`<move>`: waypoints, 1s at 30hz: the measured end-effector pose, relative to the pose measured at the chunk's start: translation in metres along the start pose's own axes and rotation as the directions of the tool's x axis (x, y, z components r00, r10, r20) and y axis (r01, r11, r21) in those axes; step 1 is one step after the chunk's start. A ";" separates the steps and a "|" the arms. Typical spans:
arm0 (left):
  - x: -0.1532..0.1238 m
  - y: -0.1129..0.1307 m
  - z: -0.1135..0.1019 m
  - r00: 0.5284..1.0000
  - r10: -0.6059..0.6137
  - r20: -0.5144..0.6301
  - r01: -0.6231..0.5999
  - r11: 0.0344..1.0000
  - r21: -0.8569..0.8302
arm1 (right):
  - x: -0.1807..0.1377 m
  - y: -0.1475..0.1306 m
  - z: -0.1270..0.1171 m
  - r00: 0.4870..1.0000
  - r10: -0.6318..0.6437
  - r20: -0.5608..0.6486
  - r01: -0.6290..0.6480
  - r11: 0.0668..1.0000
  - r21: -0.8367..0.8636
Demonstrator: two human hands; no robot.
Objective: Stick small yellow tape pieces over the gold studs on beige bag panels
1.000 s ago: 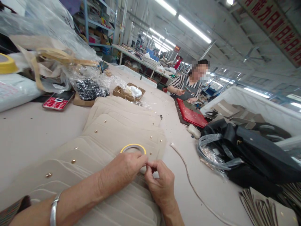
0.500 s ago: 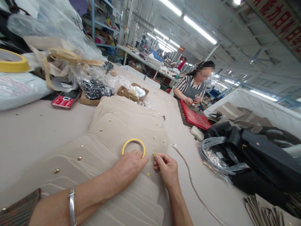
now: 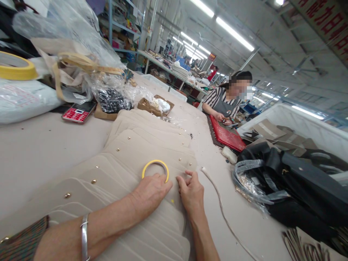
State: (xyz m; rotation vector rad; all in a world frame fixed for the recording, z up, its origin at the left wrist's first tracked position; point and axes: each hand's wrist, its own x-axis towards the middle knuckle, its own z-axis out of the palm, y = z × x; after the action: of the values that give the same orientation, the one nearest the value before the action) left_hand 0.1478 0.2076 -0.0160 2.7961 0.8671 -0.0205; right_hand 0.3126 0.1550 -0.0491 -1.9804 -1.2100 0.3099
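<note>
My left hand [image 3: 153, 190] is closed on a roll of yellow tape [image 3: 144, 169], which stands tilted over a stack of beige panels [image 3: 146, 145]. The panels overlap like a fan and carry small gold studs [image 3: 94, 181]. Near the right edge of the stack is my right hand [image 3: 192, 194], its thumb and forefinger apart and no tape visible between them. A small yellow bit [image 3: 172, 201] lies on a panel between my wrists. The undersides of my left fingers are hidden.
A cord [image 3: 220, 203] trails along the table at right, beside black bags [image 3: 304, 185]. A co-worker [image 3: 223, 103] sits across at a red board [image 3: 227, 134]. At left lie a red calculator [image 3: 78, 112], small cardboard boxes [image 3: 148, 106], plastic wrapping and another tape roll [image 3: 19, 72].
My right hand has opened its pinch, and the yellow bit at its fingertips no longer shows. My left hand keeps the tape roll in nearly the same place. The view has shifted slightly.
</note>
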 end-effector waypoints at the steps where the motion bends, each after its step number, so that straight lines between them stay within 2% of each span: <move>1: -0.001 0.000 0.000 1.000 0.000 0.006 0.000 1.000 -0.002 | -0.002 0.003 -0.001 1.000 0.009 -0.006 -0.009 1.000 0.014; 5: 0.000 -0.004 0.000 0.998 -0.008 -0.061 0.006 0.999 -0.037 | -0.011 0.010 -0.002 0.997 -0.082 0.007 0.082 0.996 0.048; 10: 0.007 -0.023 -0.008 0.966 -0.115 -0.230 0.111 0.993 -0.032 | -0.009 0.009 0.007 0.973 -0.228 -0.028 0.224 0.969 -0.105; 15: 0.013 -0.033 -0.014 0.952 -0.185 -0.244 0.187 0.982 -0.015 | -0.001 0.005 0.009 0.968 -0.252 -0.004 0.249 0.957 -0.146; 17: 0.013 -0.033 -0.014 0.946 -0.189 -0.263 0.192 0.981 -0.015 | -0.001 0.002 0.002 0.962 -0.266 0.054 0.271 0.954 -0.131; 19: 0.012 -0.032 -0.014 0.944 -0.191 -0.269 0.193 0.981 -0.018 | -0.005 -0.003 -0.008 0.949 -0.266 0.169 0.283 0.955 -0.087; 21: 0.012 -0.031 -0.013 0.946 -0.187 -0.263 0.190 0.982 -0.013 | -0.009 -0.006 -0.018 0.920 -0.214 0.327 0.233 0.972 -0.020; 23: 0.011 -0.032 -0.012 0.948 -0.183 -0.262 0.190 0.982 0.000 | -0.011 -0.008 -0.024 0.895 -0.141 0.424 0.144 0.989 0.026; 24: 0.011 -0.032 -0.012 0.948 -0.179 -0.264 0.186 0.982 0.004 | -0.011 -0.007 -0.025 0.899 -0.112 0.423 0.105 0.994 0.039; 26: 0.011 -0.032 -0.013 0.951 -0.164 -0.264 0.172 0.985 0.006 | -0.009 -0.004 -0.023 0.951 -0.087 0.298 0.072 0.996 0.060; 28: 0.010 -0.031 -0.014 0.957 -0.144 -0.251 0.149 0.989 0.000 | -0.006 0.001 -0.017 0.988 -0.101 0.119 0.096 0.994 0.048; 30: 0.009 -0.029 -0.014 0.966 -0.123 -0.226 0.124 0.992 -0.010 | -0.001 0.005 -0.011 0.988 -0.154 0.014 0.155 0.988 -0.030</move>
State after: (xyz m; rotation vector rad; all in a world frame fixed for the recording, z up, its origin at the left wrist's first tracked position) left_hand 0.1387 0.2386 -0.0088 2.7812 1.0929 0.2820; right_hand 0.3216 0.1474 -0.0461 -1.8997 -1.3745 0.2264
